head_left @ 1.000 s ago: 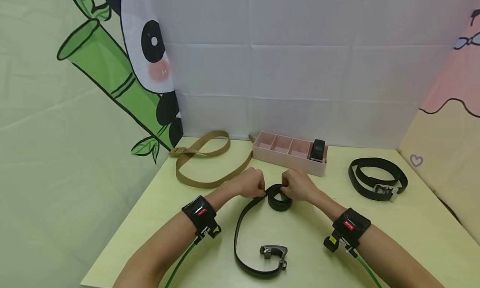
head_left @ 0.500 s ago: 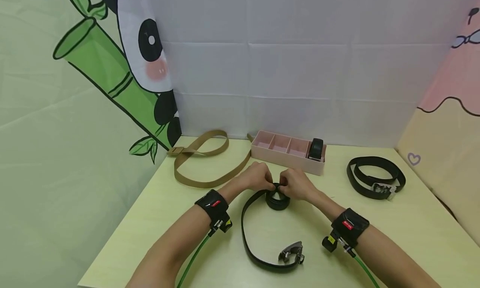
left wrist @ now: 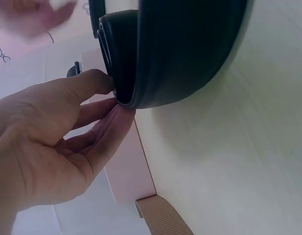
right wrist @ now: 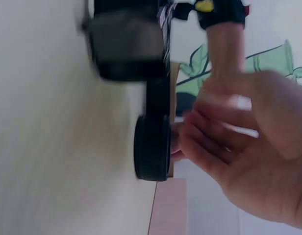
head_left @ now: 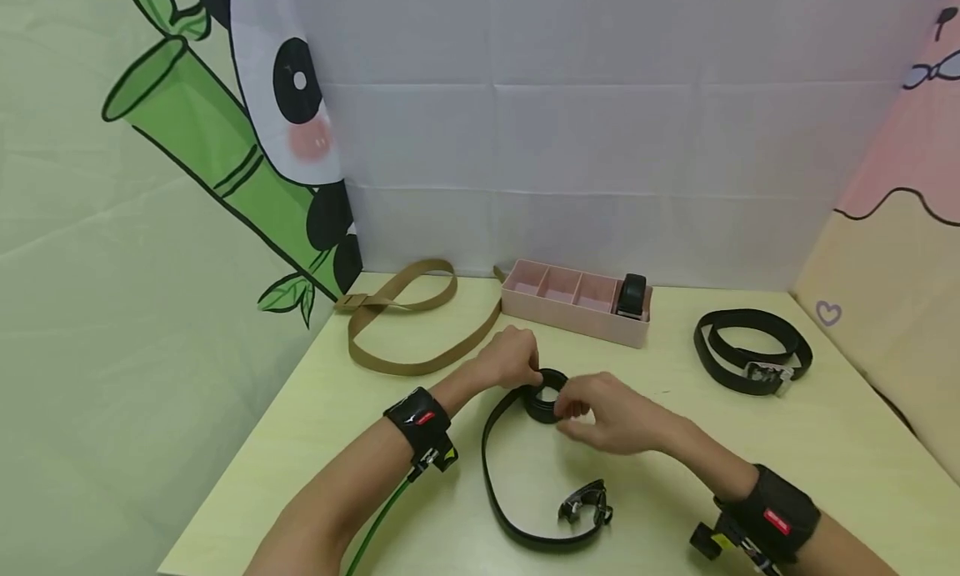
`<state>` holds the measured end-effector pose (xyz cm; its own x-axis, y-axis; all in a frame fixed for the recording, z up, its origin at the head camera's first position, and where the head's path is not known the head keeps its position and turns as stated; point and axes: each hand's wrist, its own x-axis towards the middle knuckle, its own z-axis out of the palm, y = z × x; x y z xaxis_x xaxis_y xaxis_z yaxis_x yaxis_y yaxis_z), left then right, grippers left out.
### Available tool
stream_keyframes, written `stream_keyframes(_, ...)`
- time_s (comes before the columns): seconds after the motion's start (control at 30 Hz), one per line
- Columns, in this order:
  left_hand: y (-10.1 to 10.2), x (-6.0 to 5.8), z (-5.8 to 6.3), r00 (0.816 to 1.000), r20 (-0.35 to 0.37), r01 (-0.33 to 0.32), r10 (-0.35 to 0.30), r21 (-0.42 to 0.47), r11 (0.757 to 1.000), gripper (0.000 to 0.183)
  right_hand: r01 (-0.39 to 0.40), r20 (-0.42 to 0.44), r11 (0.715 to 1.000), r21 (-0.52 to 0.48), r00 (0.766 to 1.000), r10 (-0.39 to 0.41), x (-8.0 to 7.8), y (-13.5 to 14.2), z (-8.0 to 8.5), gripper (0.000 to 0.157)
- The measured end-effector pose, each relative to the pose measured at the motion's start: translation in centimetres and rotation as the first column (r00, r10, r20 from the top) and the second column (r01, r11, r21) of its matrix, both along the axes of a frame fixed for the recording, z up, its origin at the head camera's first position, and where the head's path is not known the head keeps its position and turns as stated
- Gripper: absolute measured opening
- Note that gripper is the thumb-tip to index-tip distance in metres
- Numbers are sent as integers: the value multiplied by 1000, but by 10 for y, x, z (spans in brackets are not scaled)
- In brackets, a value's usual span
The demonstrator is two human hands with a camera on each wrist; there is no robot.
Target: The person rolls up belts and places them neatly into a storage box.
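Note:
A black belt (head_left: 487, 459) stands on edge on the table, its far end rolled into a small coil and its metal buckle (head_left: 588, 499) lying nearer the person. My left hand (head_left: 512, 358) pinches the coil's far left side between thumb and fingers; the left wrist view shows the fingertips on the coiled strap (left wrist: 185, 54). On the coil's right side, my right hand (head_left: 618, 413) hovers with loosely bent fingers, the thumb apart from them. In the right wrist view the coil (right wrist: 152, 147) sits beside that hand's blurred fingers (right wrist: 205, 147), with nothing gripped.
Behind the hands stands a pink divided box (head_left: 570, 319), with a rolled black belt (head_left: 632, 295) in its right end. A tan webbing belt (head_left: 405, 366) lies looped at back left. Another black belt (head_left: 720, 376) lies loosely coiled on the right.
My left hand has moved right onto the coil, and the buckle end has shifted right. My right hand has let go of the coil and come nearer the person.

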<state>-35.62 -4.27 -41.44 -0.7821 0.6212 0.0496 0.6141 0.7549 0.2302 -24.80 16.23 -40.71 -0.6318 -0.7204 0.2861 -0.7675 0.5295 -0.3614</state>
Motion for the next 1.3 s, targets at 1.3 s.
stream_keyframes(1.3, -33, 38, -3, 999, -5, 42, -42, 46, 998, 22, 440, 23, 897, -45, 898, -439, -52, 25, -8, 12)
